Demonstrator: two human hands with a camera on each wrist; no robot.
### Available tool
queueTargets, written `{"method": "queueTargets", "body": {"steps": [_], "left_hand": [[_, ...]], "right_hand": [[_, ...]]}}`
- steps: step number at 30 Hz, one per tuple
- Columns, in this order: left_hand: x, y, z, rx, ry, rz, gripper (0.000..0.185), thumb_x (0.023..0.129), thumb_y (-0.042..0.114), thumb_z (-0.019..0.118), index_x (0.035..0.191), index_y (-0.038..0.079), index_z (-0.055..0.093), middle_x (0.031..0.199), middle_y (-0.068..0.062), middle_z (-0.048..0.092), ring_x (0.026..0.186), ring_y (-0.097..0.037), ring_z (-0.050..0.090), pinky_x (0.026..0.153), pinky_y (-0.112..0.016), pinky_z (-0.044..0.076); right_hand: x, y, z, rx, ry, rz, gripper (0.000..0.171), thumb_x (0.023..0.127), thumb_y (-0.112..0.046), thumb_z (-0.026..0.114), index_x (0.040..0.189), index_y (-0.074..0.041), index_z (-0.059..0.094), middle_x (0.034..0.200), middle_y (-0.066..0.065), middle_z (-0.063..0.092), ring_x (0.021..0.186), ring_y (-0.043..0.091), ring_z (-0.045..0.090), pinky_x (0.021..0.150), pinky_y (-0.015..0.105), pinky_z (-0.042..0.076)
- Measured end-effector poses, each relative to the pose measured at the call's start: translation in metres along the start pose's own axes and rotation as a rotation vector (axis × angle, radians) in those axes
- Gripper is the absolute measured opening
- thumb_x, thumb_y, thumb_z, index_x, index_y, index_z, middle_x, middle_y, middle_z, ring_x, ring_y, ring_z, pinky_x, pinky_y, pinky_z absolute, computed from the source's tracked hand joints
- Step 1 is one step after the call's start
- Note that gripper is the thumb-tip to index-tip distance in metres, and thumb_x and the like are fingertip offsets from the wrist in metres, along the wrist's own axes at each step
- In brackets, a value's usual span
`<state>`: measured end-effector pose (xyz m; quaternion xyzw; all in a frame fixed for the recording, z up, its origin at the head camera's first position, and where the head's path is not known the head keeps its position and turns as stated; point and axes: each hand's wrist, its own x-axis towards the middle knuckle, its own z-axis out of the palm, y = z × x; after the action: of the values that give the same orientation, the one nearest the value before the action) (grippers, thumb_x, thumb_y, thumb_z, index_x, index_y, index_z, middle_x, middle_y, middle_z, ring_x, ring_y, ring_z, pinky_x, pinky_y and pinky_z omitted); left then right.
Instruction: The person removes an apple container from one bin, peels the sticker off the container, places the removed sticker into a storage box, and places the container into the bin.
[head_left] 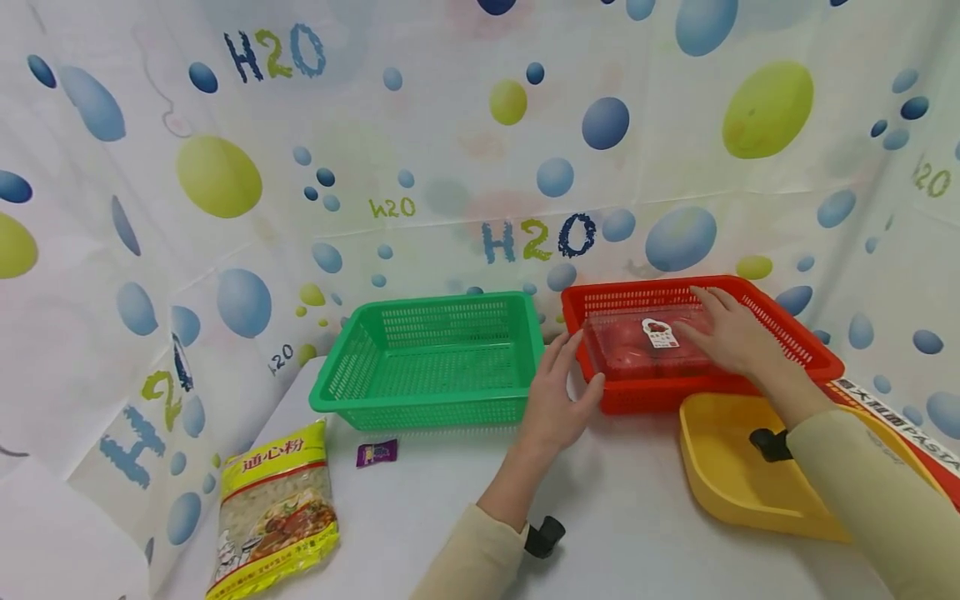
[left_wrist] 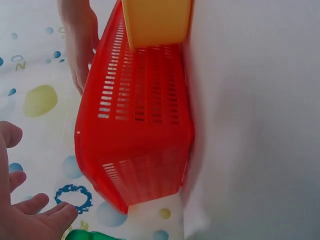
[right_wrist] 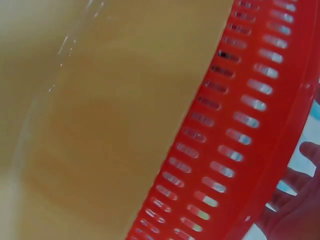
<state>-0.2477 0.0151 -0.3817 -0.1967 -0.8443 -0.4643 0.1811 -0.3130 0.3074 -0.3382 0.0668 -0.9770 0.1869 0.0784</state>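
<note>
A clear plastic box [head_left: 626, 342] with red contents and a white label sits in the red basket [head_left: 795, 333] at the back right. My right hand [head_left: 738, 337] is over the right part of this box, fingers stretched out and thumb apart. In the right wrist view, fingers of that hand [right_wrist: 300, 210] show beyond the basket's rim. By the basket's left front corner, my left hand [head_left: 558, 400] is raised with its fingers spread and nothing in it. The left wrist view also shows that hand [left_wrist: 32, 215] beside the basket wall.
To the left stands a green basket [head_left: 442, 408]. In front of it lie a small purple packet [head_left: 377, 452] and a yellow bag of pasta [head_left: 277, 508]. A yellow tray [head_left: 720, 475] is under my right forearm. A printed red package [head_left: 900, 417] lies at the right edge.
</note>
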Motion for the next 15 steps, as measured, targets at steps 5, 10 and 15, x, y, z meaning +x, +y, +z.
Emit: {"method": "queueTargets", "body": {"steps": [5,10,15], "left_hand": [[0.000,0.002,0.012,-0.059,0.014,-0.094,0.069,0.093,0.033,0.070,0.155,0.030,0.041,0.159,0.007,0.035,0.142,-0.018,0.037,0.093,-0.037,0.054],[0.003,0.000,0.023,-0.108,0.024,-0.145,0.065,0.094,0.028,0.068,0.154,0.022,0.044,0.158,-0.001,0.037,0.142,-0.021,0.037,0.096,-0.041,0.053],[0.004,-0.002,0.034,-0.164,0.060,-0.176,0.063,0.095,0.026,0.069,0.152,0.015,0.047,0.157,-0.002,0.039,0.142,-0.023,0.038,0.098,-0.041,0.052]], "right_hand": [[0.003,0.010,-0.002,0.088,-0.044,0.070,0.100,0.096,-0.065,0.051,0.161,-0.004,0.008,0.156,0.035,0.015,0.136,0.058,0.021,0.098,0.080,0.029],[0.004,0.016,-0.006,0.175,-0.099,0.139,0.097,0.098,-0.061,0.049,0.160,-0.001,0.004,0.154,0.037,0.018,0.134,0.059,0.021,0.099,0.079,0.029],[0.006,0.024,-0.008,0.228,-0.142,0.183,0.097,0.098,-0.063,0.048,0.158,0.003,0.011,0.147,0.036,0.028,0.128,0.057,0.028,0.100,0.075,0.034]]}}
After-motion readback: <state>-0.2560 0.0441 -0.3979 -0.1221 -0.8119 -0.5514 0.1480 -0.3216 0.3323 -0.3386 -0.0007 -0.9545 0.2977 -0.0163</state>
